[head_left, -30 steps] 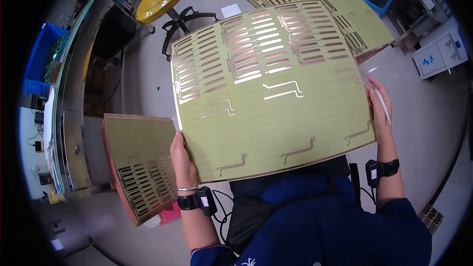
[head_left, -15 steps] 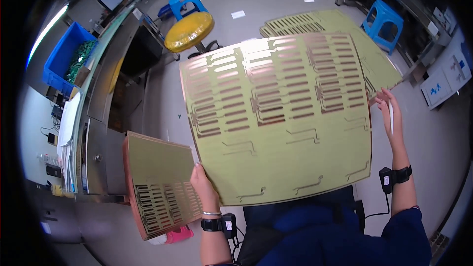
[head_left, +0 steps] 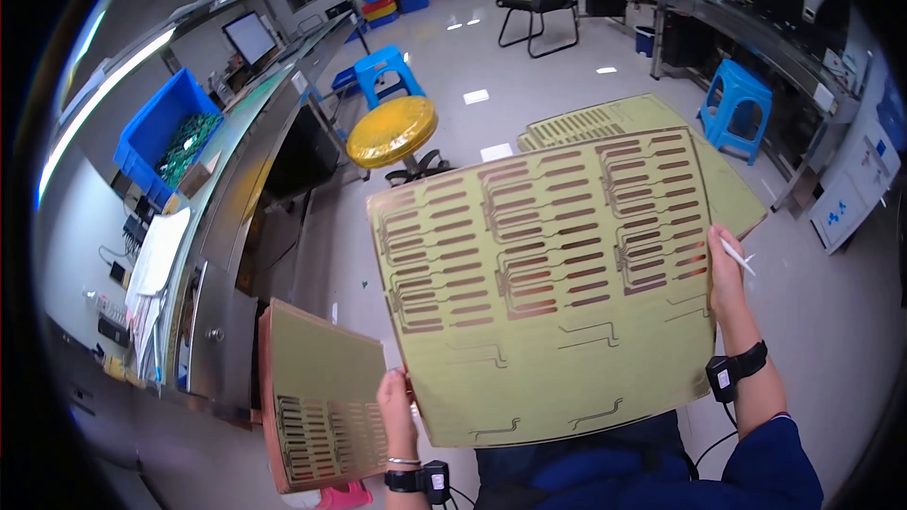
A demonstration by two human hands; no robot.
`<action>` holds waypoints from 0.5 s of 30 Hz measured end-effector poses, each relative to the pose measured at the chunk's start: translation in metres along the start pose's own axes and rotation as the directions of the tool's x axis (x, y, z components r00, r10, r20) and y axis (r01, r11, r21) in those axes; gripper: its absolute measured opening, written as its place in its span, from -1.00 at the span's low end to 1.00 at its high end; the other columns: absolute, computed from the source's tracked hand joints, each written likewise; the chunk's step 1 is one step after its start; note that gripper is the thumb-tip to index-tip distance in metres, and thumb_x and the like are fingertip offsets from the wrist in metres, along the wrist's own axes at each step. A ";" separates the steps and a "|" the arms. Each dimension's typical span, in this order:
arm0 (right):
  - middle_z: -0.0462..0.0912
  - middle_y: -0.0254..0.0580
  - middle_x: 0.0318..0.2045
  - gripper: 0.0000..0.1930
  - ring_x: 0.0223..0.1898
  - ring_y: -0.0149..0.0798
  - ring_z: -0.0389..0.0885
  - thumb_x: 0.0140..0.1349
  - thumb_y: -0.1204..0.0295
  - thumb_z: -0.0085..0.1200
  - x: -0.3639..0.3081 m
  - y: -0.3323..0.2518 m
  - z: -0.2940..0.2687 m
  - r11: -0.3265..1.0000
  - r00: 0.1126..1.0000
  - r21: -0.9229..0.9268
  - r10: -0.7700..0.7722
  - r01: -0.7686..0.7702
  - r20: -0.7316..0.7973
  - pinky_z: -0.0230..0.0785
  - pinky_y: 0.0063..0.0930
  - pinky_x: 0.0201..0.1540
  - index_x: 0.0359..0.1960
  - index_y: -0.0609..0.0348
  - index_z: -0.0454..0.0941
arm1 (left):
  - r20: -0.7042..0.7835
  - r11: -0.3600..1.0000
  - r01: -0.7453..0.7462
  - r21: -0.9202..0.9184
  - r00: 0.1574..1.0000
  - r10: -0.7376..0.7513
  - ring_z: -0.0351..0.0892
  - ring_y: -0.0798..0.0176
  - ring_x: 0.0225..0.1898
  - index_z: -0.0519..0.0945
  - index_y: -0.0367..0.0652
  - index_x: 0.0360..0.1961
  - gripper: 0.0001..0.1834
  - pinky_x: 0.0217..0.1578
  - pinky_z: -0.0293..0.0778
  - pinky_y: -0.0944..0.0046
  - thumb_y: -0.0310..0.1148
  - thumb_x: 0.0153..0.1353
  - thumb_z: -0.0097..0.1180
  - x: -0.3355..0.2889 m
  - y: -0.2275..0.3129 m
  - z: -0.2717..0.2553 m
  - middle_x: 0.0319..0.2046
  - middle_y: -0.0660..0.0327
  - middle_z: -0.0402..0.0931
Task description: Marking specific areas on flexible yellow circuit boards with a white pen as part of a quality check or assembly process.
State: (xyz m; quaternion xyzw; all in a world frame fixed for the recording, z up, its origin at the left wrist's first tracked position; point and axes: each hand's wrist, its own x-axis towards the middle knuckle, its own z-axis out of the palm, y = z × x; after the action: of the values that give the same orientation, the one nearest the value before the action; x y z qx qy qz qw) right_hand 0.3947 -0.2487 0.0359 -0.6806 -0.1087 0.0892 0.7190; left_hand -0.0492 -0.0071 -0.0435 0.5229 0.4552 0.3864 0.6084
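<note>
Yellow-green flexible sheet (head_left: pixel 557 293) with copper slot patterns is held up in the head view, above the lap; the left hand (head_left: pixel 397 411) grips its lower left edge, the right hand (head_left: pixel 726 274) its right edge, also holding a white pen (head_left: pixel 737 256). It looks under inspection, not laid on either stack (head_left: pixel 321 406). Its far side is hidden.

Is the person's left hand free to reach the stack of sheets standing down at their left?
Probably not as things stand: the left hand grips the lower edge of the big yellow-green sheet, shared with the right hand. The stack stands close beside it, nothing between.
</note>
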 end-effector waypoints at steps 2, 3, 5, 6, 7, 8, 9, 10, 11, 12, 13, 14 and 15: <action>0.49 -0.36 -0.49 -0.69 -0.56 -0.45 0.47 0.28 0.23 0.02 -0.007 -0.003 0.000 0.999 1.000 0.039 0.010 -0.009 -0.026 0.34 -0.59 -0.61 -0.06 0.15 0.46 | 0.006 0.994 -0.110 -0.017 0.994 0.110 0.45 0.47 -0.40 0.46 -0.29 -0.06 -0.65 -0.39 0.42 0.46 -0.21 0.40 -0.20 0.010 0.021 -0.003 -0.36 0.23 0.50; 0.49 -0.36 -0.48 -0.69 -0.56 -0.46 0.48 0.29 0.24 0.02 -0.011 -0.009 0.004 0.999 1.000 0.048 0.004 -0.003 -0.012 0.34 -0.60 -0.61 -0.06 0.16 0.46 | 0.011 0.991 -0.129 -0.042 0.991 0.130 0.45 0.47 -0.40 0.42 -0.29 -0.03 -0.66 -0.38 0.42 0.47 -0.22 0.40 -0.20 0.013 0.033 -0.005 -0.33 0.22 0.50; 0.49 -0.36 -0.48 -0.70 -0.56 -0.46 0.48 0.29 0.25 0.01 -0.014 -0.012 0.001 0.998 1.000 0.062 -0.007 0.008 -0.009 0.33 -0.60 -0.61 -0.06 0.16 0.46 | 0.049 0.988 -0.151 -0.037 0.987 0.153 0.44 0.47 -0.38 0.38 -0.28 0.02 -0.66 -0.35 0.42 0.49 -0.24 0.40 -0.19 0.015 0.054 0.003 -0.29 0.22 0.49; 0.50 -0.37 -0.48 -0.71 -0.56 -0.46 0.48 0.29 0.25 0.01 -0.014 -0.014 0.002 0.996 1.000 0.083 -0.013 0.012 0.016 0.33 -0.60 -0.61 -0.06 0.16 0.46 | 0.062 0.988 -0.150 -0.037 0.986 0.152 0.44 0.47 -0.38 0.38 -0.28 0.02 -0.66 -0.35 0.42 0.49 -0.24 0.40 -0.19 0.018 0.054 0.005 -0.29 0.22 0.49; 0.50 -0.38 -0.48 -0.74 -0.56 -0.48 0.47 0.30 0.28 0.00 -0.017 -0.017 0.004 0.992 1.000 0.127 -0.020 0.019 0.007 0.32 -0.61 -0.60 -0.09 0.16 0.47 | 0.091 0.993 -0.113 -0.019 0.989 0.115 0.43 0.49 -0.37 0.39 -0.26 0.01 -0.67 -0.34 0.41 0.50 -0.24 0.39 -0.17 0.019 0.052 0.006 -0.28 0.25 0.49; 0.50 -0.38 -0.48 -0.74 -0.56 -0.48 0.47 0.30 0.28 0.00 -0.016 -0.017 0.003 0.992 1.000 0.125 -0.017 0.017 -0.002 0.32 -0.61 -0.60 -0.09 0.16 0.47 | 0.118 0.997 -0.075 0.000 0.990 0.075 0.42 0.50 -0.36 0.40 -0.25 0.01 -0.67 -0.34 0.41 0.50 -0.24 0.39 -0.16 0.020 0.050 0.006 -0.28 0.27 0.49; 0.50 -0.39 -0.48 -0.74 -0.55 -0.49 0.47 0.30 0.28 0.00 -0.016 -0.017 0.004 0.991 0.999 0.128 -0.048 0.045 0.019 0.32 -0.62 -0.60 -0.10 0.16 0.48 | 0.172 0.994 0.031 0.103 0.984 -0.048 0.40 0.55 -0.35 0.43 -0.21 -0.01 -0.69 -0.36 0.38 0.52 -0.23 0.35 -0.08 0.020 0.046 -0.004 -0.28 0.34 0.48; 0.51 -0.39 -0.48 -0.75 -0.55 -0.51 0.47 0.30 0.28 0.00 -0.016 -0.017 0.001 0.989 0.996 0.130 -0.078 0.072 0.037 0.31 -0.63 -0.59 -0.12 0.17 0.48 | 0.178 0.993 0.039 0.111 0.982 -0.058 0.40 0.55 -0.35 0.43 -0.21 -0.01 -0.69 -0.36 0.38 0.52 -0.23 0.35 -0.08 0.018 0.037 -0.009 -0.28 0.34 0.48; 0.51 -0.41 -0.48 -0.77 -0.53 -0.54 0.46 0.30 0.29 0.00 -0.014 -0.016 0.000 0.987 0.997 0.150 -0.068 0.061 0.046 0.31 -0.66 -0.56 -0.14 0.16 0.49 | 0.262 0.981 0.123 0.149 0.952 -0.159 0.32 0.56 -0.45 0.44 -0.19 -0.05 -0.73 -0.45 0.30 0.53 -0.25 0.34 -0.07 0.015 0.028 -0.015 -0.37 0.39 0.43; 0.51 -0.41 -0.48 -0.77 -0.53 -0.54 0.46 0.30 0.29 0.00 -0.014 -0.018 -0.001 0.988 0.998 0.144 -0.054 0.047 0.043 0.31 -0.66 -0.56 -0.14 0.16 0.49 | 0.336 0.960 0.204 0.194 0.905 -0.260 0.23 0.57 -0.55 0.45 -0.17 -0.09 -0.77 -0.54 0.21 0.54 -0.27 0.33 -0.05 0.011 0.027 -0.017 -0.46 0.44 0.39; 0.52 -0.42 -0.48 -0.79 -0.52 -0.55 0.46 0.30 0.30 0.00 -0.015 -0.022 -0.002 0.988 0.997 0.152 -0.015 0.004 0.076 0.31 -0.67 -0.55 -0.16 0.15 0.49 | 0.353 0.932 0.279 0.232 0.868 -0.348 0.21 0.56 -0.57 0.46 -0.19 -0.17 -0.82 -0.54 0.20 0.53 -0.36 0.26 0.03 -0.004 0.033 -0.011 -0.51 0.46 0.37; 0.52 -0.42 -0.48 -0.80 -0.51 -0.56 0.46 0.30 0.30 0.00 -0.016 -0.024 -0.002 0.986 0.994 0.159 0.023 -0.040 0.111 0.32 -0.67 -0.54 -0.18 0.14 0.49 | 0.348 0.926 0.291 0.239 0.865 -0.361 0.21 0.56 -0.57 0.46 -0.19 -0.17 -0.82 -0.54 0.20 0.53 -0.36 0.26 0.03 -0.005 0.024 -0.018 -0.51 0.46 0.37; 0.52 -0.43 -0.47 -0.85 -0.50 -0.56 0.46 0.30 0.33 0.00 -0.014 -0.024 -0.005 0.987 0.987 0.154 0.029 -0.053 0.156 0.33 -0.68 -0.52 -0.22 0.12 0.48 | 0.394 0.923 0.282 0.261 0.842 -0.369 0.26 0.56 -0.55 0.46 -0.21 -0.17 -0.82 -0.53 0.23 0.54 -0.40 0.23 0.04 -0.008 0.016 -0.022 -0.49 0.44 0.41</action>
State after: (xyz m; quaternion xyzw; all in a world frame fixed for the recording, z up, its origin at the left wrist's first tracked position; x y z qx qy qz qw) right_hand 0.3820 -0.2593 0.0590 -0.6149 -0.1422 0.1644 0.7581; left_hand -0.0728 -0.0057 -0.0270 0.5668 0.4252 0.1043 0.6979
